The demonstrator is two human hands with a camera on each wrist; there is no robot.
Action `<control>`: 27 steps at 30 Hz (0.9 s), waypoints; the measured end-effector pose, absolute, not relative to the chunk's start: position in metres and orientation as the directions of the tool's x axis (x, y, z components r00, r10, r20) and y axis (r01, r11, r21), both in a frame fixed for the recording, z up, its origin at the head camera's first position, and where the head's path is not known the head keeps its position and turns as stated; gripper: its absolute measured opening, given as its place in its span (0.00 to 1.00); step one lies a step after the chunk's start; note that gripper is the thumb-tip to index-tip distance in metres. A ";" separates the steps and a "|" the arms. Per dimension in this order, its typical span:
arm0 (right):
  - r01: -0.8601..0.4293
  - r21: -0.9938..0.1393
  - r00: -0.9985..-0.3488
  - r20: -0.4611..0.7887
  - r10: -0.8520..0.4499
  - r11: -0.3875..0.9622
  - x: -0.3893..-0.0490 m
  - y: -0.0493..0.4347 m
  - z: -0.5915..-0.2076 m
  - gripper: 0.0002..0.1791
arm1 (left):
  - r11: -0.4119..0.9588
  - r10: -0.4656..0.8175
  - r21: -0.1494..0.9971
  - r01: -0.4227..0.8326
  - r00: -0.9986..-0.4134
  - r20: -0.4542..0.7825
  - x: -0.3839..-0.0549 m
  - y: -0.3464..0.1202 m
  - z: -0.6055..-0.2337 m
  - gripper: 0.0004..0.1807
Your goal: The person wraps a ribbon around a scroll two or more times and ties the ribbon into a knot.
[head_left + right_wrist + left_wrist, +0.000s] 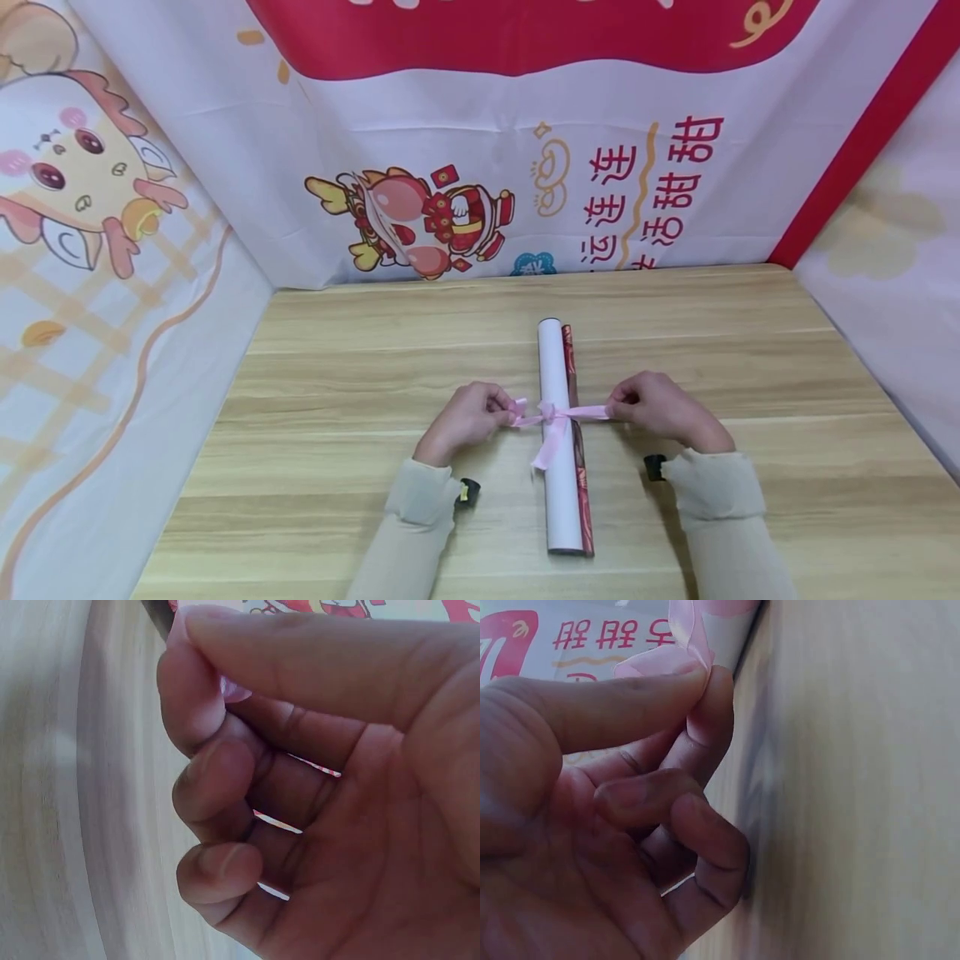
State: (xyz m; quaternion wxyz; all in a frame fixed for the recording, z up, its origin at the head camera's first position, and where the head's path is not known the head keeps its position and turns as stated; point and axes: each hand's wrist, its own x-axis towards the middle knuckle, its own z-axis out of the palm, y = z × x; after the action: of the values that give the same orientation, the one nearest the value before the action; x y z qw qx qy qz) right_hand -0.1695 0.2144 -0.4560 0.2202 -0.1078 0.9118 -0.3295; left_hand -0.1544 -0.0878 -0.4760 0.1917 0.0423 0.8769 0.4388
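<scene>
A white paper roll point(558, 492) with a red patterned strip point(584, 500) along its right side lies lengthwise on the table. Round its middle goes a pink ribbon point(553, 442), knotted on top, with one tail hanging down over the roll. To the left of the roll, my left hand point(468, 421) pinches one ribbon end between thumb and forefinger. On the other side, my right hand point(660, 408) pinches the opposite end, which runs straight out from the knot. Both wrist views show ribbon at the fingertips, the other fingers curled.
The wood-grain table point(337, 358) carries the roll. A white printed cloth point(442, 108) with red lettering and cartoon figures stands behind it, with further cloth walls point(180, 400) at left and right. Small black devices point(468, 493) sit at both wrists.
</scene>
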 end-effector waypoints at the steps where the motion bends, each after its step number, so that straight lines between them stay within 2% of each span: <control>1: -0.049 -0.648 -0.880 -0.331 -0.339 0.760 -0.169 0.214 -0.456 0.06 | 0.610 0.246 0.787 -0.088 -0.924 -0.293 -0.155 -0.089 -0.476 0.03; 10: -0.047 -0.663 -0.889 -0.312 -0.333 0.747 -0.169 0.218 -0.449 0.09 | 0.557 0.272 0.827 -0.081 -0.923 -0.273 -0.158 -0.096 -0.473 0.11; 19: -0.047 -0.636 -0.892 -0.321 -0.319 0.770 -0.169 0.222 -0.448 0.13 | 0.505 0.249 0.860 -0.069 -0.943 -0.222 -0.159 -0.113 -0.472 0.07; 27: -0.024 -0.645 -0.892 -0.331 -0.307 0.764 -0.168 0.227 -0.449 0.11 | 0.528 0.249 0.847 -0.065 -0.941 -0.228 -0.160 -0.123 -0.470 0.08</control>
State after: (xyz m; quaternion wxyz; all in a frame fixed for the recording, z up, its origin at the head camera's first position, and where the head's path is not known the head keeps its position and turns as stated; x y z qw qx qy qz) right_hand -0.1684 0.2271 -0.4491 0.2140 -0.0905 0.9144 -0.3315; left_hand -0.1599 -0.1231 -0.4697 0.1626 0.0536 0.8588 0.4829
